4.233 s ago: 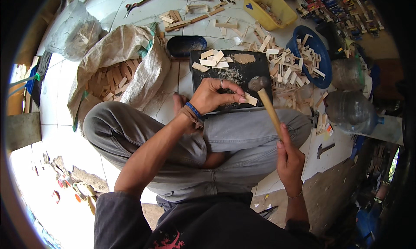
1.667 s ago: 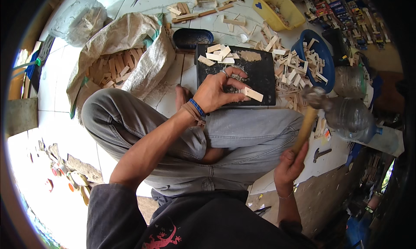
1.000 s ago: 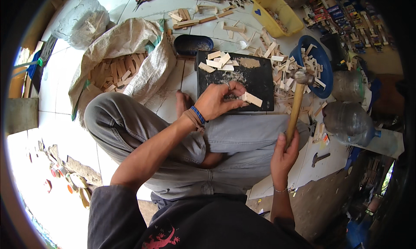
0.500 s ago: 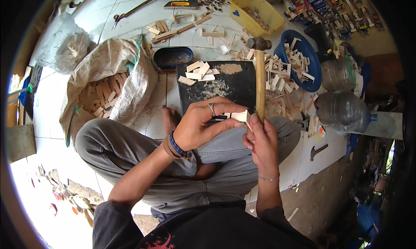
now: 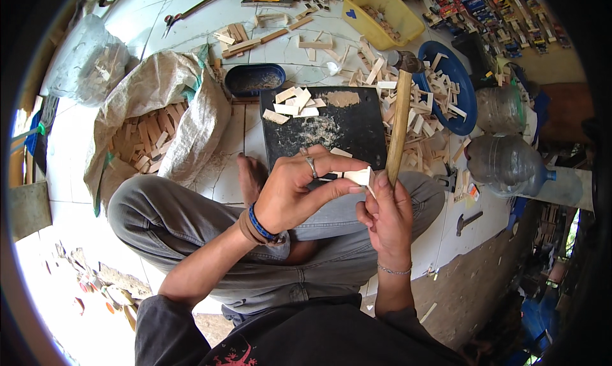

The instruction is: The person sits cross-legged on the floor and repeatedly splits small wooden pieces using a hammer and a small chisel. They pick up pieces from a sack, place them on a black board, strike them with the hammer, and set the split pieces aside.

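Observation:
My left hand pinches a small pale wooden piece between thumb and fingers, above my lap. My right hand is closed round the lower handle of a hammer, whose dark head points up and away from me. The right thumb and fingertips also touch the near end of the wooden piece, where a thin slat stands across it. Just beyond my hands lies a black board dusted with sawdust, with several cut wooden pieces on it.
A woven sack of wood offcuts stands left, beside a dark blue tray. Right are a blue basin and loose frames. A yellow tub, a large plastic bottle and a second hammer lie farther out.
The hammer in my right hand has tilted, its head swinging right. Both hands have shifted slightly to the right and nearer with the wooden piece.

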A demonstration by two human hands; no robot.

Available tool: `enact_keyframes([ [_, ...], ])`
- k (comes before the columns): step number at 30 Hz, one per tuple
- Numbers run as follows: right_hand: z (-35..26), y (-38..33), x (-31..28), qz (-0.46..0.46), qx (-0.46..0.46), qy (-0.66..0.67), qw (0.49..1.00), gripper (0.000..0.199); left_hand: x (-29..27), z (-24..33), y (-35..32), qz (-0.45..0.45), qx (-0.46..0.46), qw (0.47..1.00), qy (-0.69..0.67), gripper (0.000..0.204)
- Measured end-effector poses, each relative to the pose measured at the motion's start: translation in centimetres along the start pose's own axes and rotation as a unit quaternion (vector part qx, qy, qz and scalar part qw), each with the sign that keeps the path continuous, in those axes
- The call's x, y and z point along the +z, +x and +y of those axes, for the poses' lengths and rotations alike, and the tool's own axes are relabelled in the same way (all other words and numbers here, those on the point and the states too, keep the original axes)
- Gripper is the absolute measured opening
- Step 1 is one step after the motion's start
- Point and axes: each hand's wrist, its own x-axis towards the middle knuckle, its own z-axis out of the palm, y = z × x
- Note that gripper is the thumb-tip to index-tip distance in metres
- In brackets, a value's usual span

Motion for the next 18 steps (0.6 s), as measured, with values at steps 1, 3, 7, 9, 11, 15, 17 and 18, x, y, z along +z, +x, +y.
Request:
enact_keyframes([
  [1,0.01,0.03,0.02,-0.001,-0.001,-0.001,1.0,0.027,0.02,-0.08,0.02,0.002,0.004,1.0,0.0,0.034],
  [3,0.04,0.12,0.05,-0.006,-0.004,0.002,1.0,0.027,0.03,-0.19,0.05,0.007,0.01,1.0,0.002,0.034],
  [7,0.04,0.3,0.17,-0.004,0.004,0.002,1.0,0.027,0.04,-0.28,0.0,0.013,0.012,1.0,0.004,0.033],
  [9,0.01,0.32,0.29,0.003,0.005,-0.001,1.0,0.027,0.06,-0.31,-0.02,0.015,0.011,1.0,0.005,0.032],
  [11,-0.03,0.3,0.43,0.006,0.004,-0.003,1.0,0.027,0.09,-0.38,0.01,0.018,0.012,1.0,0.009,0.033],
  [15,-0.04,0.36,0.64,0.013,0.008,-0.004,1.0,0.026,0.14,-0.49,-0.04,0.022,0.008,1.0,0.015,0.032],
  [17,0.0,0.42,0.68,0.012,0.009,-0.005,1.0,0.026,0.18,-0.59,-0.04,0.027,0.014,0.999,0.013,0.032],
  [18,0.02,0.46,0.68,0.012,0.009,-0.003,1.0,0.026,0.18,-0.63,-0.05,0.026,0.013,0.999,0.013,0.032],
])
